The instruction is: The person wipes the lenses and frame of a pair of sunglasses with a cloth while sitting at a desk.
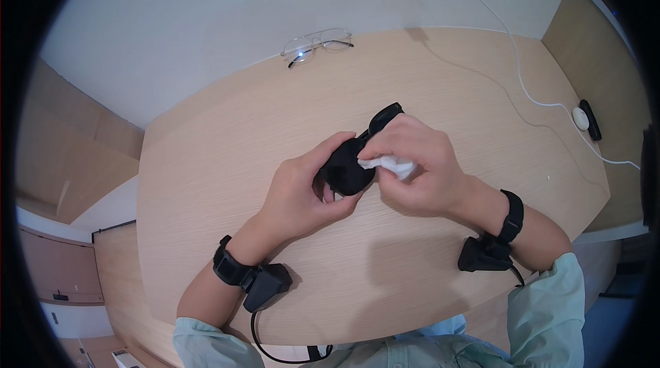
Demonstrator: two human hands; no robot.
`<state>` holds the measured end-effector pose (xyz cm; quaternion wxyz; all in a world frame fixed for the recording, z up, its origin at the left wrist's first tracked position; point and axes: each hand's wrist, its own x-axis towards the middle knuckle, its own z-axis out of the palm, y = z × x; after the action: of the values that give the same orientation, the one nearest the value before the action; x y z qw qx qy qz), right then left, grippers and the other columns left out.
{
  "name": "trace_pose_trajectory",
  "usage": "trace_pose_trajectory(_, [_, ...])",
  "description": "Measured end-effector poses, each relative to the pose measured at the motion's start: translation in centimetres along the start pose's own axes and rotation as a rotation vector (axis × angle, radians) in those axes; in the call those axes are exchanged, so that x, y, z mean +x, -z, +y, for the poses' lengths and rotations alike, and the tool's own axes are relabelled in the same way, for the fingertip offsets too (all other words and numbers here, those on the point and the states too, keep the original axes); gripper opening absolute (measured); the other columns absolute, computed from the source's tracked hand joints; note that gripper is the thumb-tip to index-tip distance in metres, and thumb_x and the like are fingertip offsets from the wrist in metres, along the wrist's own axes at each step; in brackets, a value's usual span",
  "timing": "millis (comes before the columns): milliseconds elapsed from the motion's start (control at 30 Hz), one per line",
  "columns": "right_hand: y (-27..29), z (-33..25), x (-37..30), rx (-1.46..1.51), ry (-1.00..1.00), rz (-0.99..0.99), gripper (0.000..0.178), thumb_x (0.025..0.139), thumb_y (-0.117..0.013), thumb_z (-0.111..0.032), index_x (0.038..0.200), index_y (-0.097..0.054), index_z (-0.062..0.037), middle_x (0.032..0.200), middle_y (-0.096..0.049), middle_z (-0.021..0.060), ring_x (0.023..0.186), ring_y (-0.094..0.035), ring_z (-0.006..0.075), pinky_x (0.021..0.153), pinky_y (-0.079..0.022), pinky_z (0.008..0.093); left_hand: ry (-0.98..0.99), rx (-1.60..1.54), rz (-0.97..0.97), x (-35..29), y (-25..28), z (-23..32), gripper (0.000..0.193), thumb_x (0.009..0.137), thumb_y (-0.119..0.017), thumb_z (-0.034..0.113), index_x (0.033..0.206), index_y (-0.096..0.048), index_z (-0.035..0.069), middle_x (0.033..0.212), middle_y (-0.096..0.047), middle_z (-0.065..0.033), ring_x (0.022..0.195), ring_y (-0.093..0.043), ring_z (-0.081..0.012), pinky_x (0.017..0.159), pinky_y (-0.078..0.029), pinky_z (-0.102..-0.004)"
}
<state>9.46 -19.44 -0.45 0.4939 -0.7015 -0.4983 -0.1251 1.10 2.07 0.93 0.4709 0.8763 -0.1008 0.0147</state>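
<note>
A pair of black sunglasses [347, 170] is held above the middle of the table. My left hand [302, 186] grips it from the left, thumb along the upper rim and fingers curled beneath the nearer dark lens. Pinched in my right hand [423, 158] is a crumpled white tissue [395, 164], pressed against the right side of that lens. The other end of the sunglasses points up and to the right, partly behind my right hand. Both wrists carry black straps with small black devices.
Wire-framed eyeglasses [317, 47] lie at the table's back edge by the wall. A white cable [517, 65] runs from a wall plug down the right side, past a round white object [580, 118] and a black one. A wooden panel [584, 45] borders the right.
</note>
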Motion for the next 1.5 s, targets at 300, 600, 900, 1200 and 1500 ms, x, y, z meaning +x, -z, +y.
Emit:
trace_pose_trajectory(300, [-0.2,-0.1,0.2,0.061,-0.212,0.033,0.018,0.080,-0.070,0.002,0.097,-0.070,-0.0023,0.097,-0.066,0.0106,0.087,-0.067,0.0272,0.074,-0.054,0.0355,0.007,-0.001,0.005,-0.2,0.1,0.1,0.072,0.077,-0.084,0.010,0.144,-0.059,0.005,0.089,-0.070,0.0020,0.065,-0.054,-0.0005,0.059,-0.045,-0.0174])
trace_pose_trajectory(600, [-0.1,0.7,0.0,-0.042,-0.072,0.017,0.019,0.079,-0.073,0.003,0.097,-0.072,-0.0025,0.099,-0.066,0.0100,0.091,-0.066,0.0274,0.075,-0.055,0.0376,0.005,0.011,0.018,-0.1,-0.1,0.2,0.072,0.077,-0.084,0.010,0.144,-0.058,0.005,0.087,-0.069,0.0019,0.064,-0.054,-0.0009,0.059,-0.045,-0.0174])
trace_pose_trajectory(900, [0.1,0.0,-0.1,-0.132,0.042,-0.089,0.026,0.075,-0.074,0.004,0.100,-0.075,-0.0004,0.103,-0.065,0.0109,0.092,-0.064,0.0248,0.074,-0.054,0.0344,0.005,0.001,0.010,0.0,-0.1,0.1,0.073,0.077,-0.084,0.010,0.145,-0.058,0.005,0.079,-0.066,0.0029,0.062,-0.053,-0.0011,0.059,-0.045,-0.0174])
trace_pose_trajectory(1200, [-0.2,0.3,0.1,-0.035,0.079,-0.091,0.013,0.076,-0.073,0.004,0.088,-0.072,0.0012,0.101,-0.067,0.0104,0.090,-0.064,0.0286,0.076,-0.055,0.0386,-0.007,0.003,0.025,-0.1,-0.1,-0.2,0.075,0.076,-0.086,0.010,0.145,-0.058,0.006,0.083,-0.068,0.0029,0.063,-0.054,-0.0007,0.058,-0.045,-0.0173])
trace_pose_trajectory(1500, [-0.1,0.3,-0.1,0.025,0.150,-0.170,0.017,0.073,-0.073,0.005,0.089,-0.072,-0.0006,0.099,-0.066,0.0095,0.088,-0.064,0.0269,0.072,-0.054,0.0360,-0.020,0.013,0.006,-0.1,0.0,-0.2,0.076,0.076,-0.086,0.010,0.146,-0.057,0.007,0.086,-0.069,0.0029,0.064,-0.056,-0.0003,0.058,-0.046,-0.0173])
